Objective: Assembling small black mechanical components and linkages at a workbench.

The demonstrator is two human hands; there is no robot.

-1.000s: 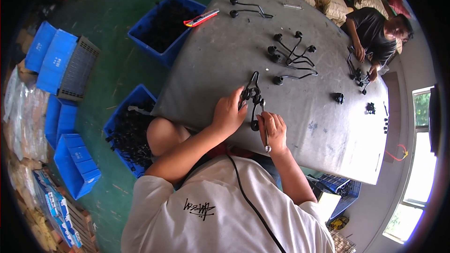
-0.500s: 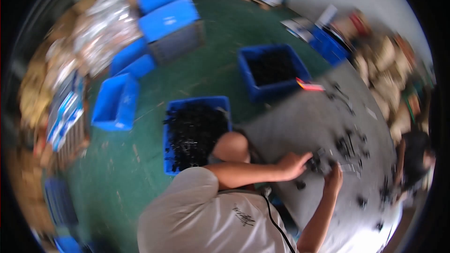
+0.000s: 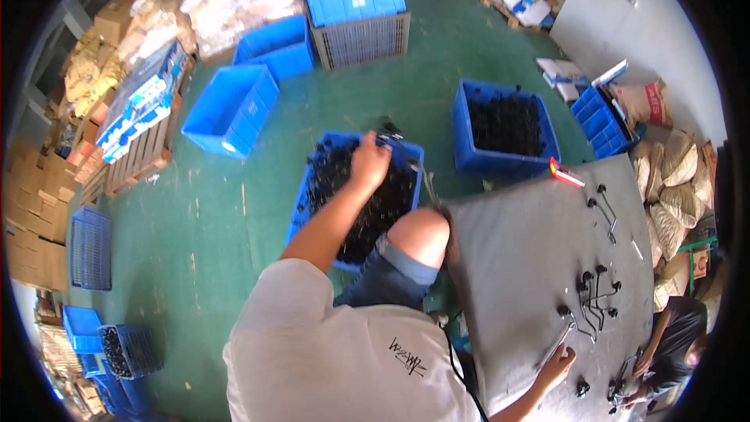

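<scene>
My left hand is over the far side of a blue crate heaped with small black parts. Its fingers are closed on a small black part, which is blurred. On the grey table, my right hand pinches a thin, pale rod-like piece. That piece points towards a black bent rod with a knob-like end. Several more bent rods with black ends lie just beyond. A small black piece sits to the right of my right hand.
A second blue crate of black parts stands past the table's far edge. Near that edge lies a red cutter. Another person works at the table's right side. Blue crates stand on the green floor, with wrapped stacks behind.
My left hand has left the table and swung left over the near crate. My right hand stays over the table, nearer to me. The whole view has shifted.
</scene>
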